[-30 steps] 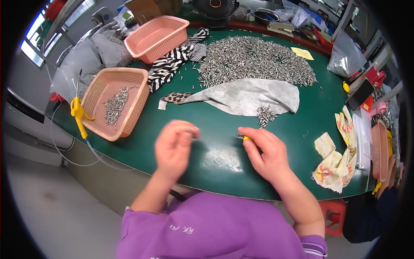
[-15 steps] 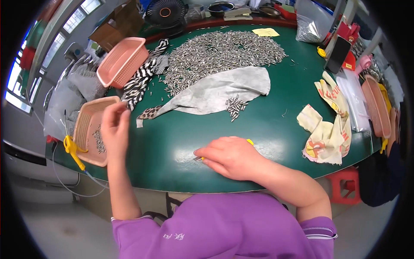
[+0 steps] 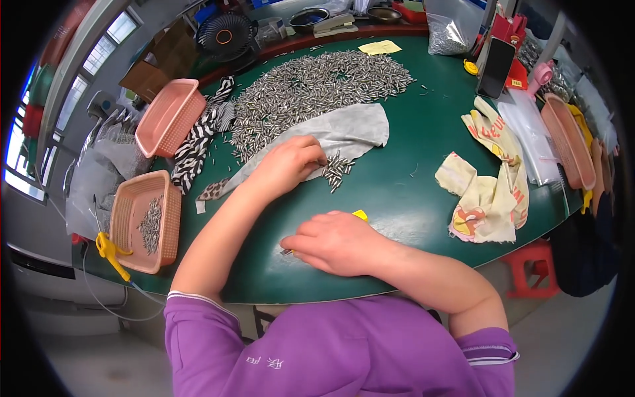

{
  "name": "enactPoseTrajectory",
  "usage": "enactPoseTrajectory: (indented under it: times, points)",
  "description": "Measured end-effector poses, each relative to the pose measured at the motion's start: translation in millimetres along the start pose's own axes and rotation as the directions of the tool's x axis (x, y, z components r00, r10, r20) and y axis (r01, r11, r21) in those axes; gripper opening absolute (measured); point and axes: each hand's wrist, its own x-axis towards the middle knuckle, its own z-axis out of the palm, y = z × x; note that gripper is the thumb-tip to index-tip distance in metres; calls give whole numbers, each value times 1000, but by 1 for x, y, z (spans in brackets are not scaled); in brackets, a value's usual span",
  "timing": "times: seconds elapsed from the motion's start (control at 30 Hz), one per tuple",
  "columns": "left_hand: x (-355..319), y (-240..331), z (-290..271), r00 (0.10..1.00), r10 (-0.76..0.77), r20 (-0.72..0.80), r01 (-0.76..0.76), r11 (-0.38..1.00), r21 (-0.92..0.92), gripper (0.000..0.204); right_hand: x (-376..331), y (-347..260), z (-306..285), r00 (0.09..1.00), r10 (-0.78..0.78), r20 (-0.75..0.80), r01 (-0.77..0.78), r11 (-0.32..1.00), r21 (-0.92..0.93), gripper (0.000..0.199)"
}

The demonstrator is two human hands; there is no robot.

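Note:
My left hand [image 3: 289, 167] reaches over a grey cloth [image 3: 354, 129]. Its fingertips pinch together at the left edge of a small pile of metal pins [image 3: 338, 173]; whether a pin is between them I cannot make out. Low over the table's near part, my right hand [image 3: 334, 243] is closed, palm down, around a yellow-handled tool [image 3: 360, 215]. Only the tool's yellow end and a short metal tip by the index finger show; the hand hides the rest. Beyond the cloth spreads a large heap of similar metal pins [image 3: 317, 83].
Left on the green table [image 3: 397, 192] are a pink basket [image 3: 173, 221] holding some pins, another pink basket [image 3: 169, 119], a zebra-striped cloth [image 3: 195, 142] and a yellow air gun [image 3: 109, 251]. Rightward lie a yellow printed cloth [image 3: 489, 205], plastic bags [image 3: 529, 145] and a propped phone [image 3: 496, 66].
My left hand has swung right from above the near pink basket to the small pin pile. My right hand stays low, still closed on the tool. The whole view has shifted slightly.

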Motion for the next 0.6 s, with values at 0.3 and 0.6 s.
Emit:
enactPoseTrajectory:
  times: [0.3,0.6]
  points:
    - [-17,13,-19,972,-228,-60,217,965,-147,9,1,1,-4,997,15,-82,-18,999,-35,26]
    - [-130,85,-6,825,-564,-43,116,242,-963,10,12,-8,-18,933,105,-344,-69,991,116,26]
